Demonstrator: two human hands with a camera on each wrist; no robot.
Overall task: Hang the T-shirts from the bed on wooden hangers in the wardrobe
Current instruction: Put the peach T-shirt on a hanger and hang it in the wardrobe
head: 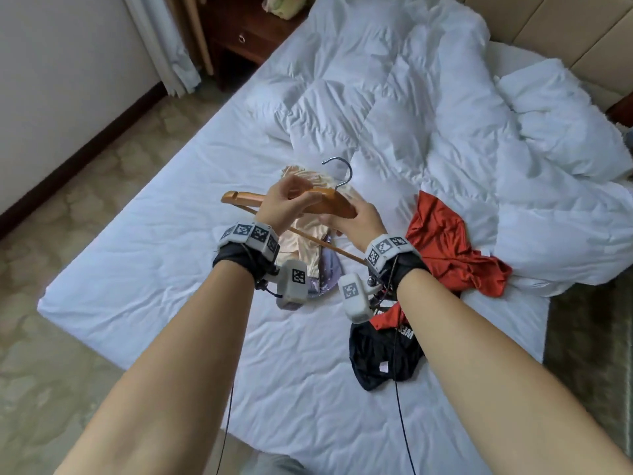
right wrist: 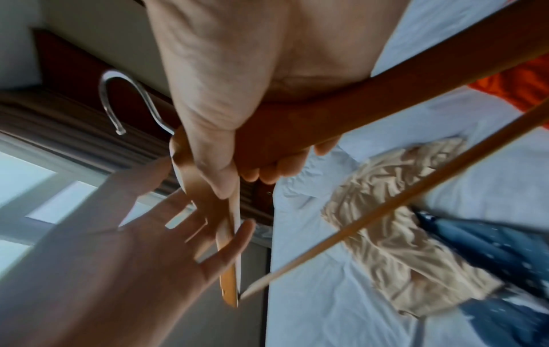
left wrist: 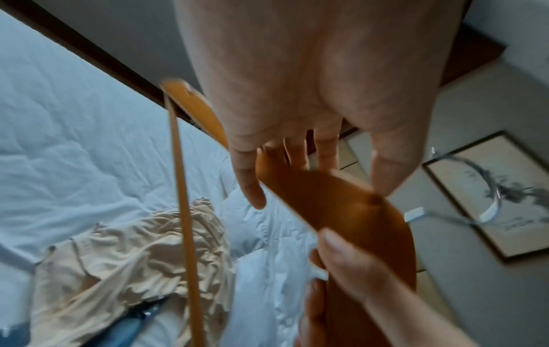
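Above the bed [head: 164, 241] I hold a wooden hanger [head: 337, 202] whose metal hook [head: 350, 173] points away from me. My right hand [head: 359, 219] grips its right arm, with the fingers [right wrist: 276, 169] curled round the wood [right wrist: 297, 122]. My left hand [head: 291, 200] lies on the left arm with straight, spread fingers [right wrist: 166, 211] and the thumb on the edge [left wrist: 383, 185]. A crumpled beige T-shirt [head: 308, 236] lies under the hanger on a blue-purple one [head: 323, 284]. A red T-shirt [head: 445, 241] and a black-and-red one [head: 380, 354] lie to the right.
A bunched white duvet [head: 445, 114] covers the far and right side of the bed. A dark wooden nightstand [head: 246, 42] and a curtain [head: 164, 53] stand beyond the left corner. Patterned floor [head: 68, 217] runs along the left. A framed picture [left wrist: 490, 199] hangs on the wall.
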